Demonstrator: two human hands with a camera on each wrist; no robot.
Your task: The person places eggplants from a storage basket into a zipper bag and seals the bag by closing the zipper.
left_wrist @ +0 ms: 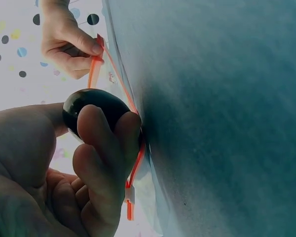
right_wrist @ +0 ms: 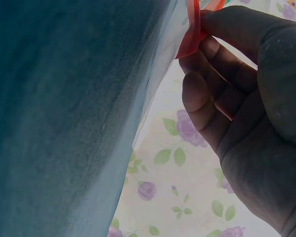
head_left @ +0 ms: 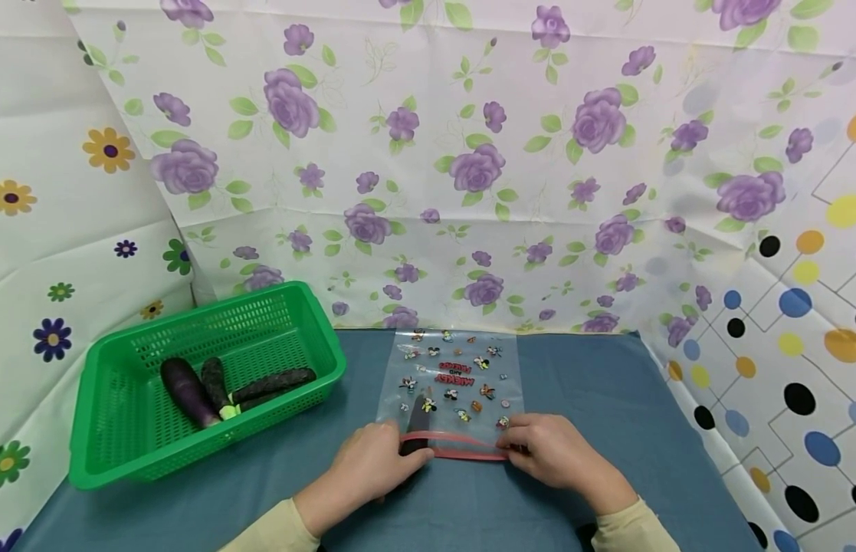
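Observation:
A clear zip bag (head_left: pixel 400 360) with cartoon prints and a red zip edge (head_left: pixel 469 455) lies on the table, its mouth toward me. My left hand (head_left: pixel 365 464) grips a dark, glossy eggplant (left_wrist: pixel 86 104) at the left of the mouth. The eggplant's far part shows through the bag's plastic, while its rounded near end sits between thumb and fingers. At the mouth's right corner, my right hand (head_left: pixel 555 452) pinches the red edge between thumb and fingers, and the mouth gapes between the hands. A white slider (left_wrist: pixel 130 194) sits on the zip near my left fingers.
A green basket (head_left: pixel 113 337) stands at the left, holding another eggplant (head_left: pixel 184 387) and several dark, bumpy cucumbers (head_left: pixel 274 382). Blue cloth (head_left: pixel 586 383) covers the table. Flower-printed sheeting (head_left: pixel 428 153) rises behind it, with dotted sheeting (head_left: pixel 814 383) at the right.

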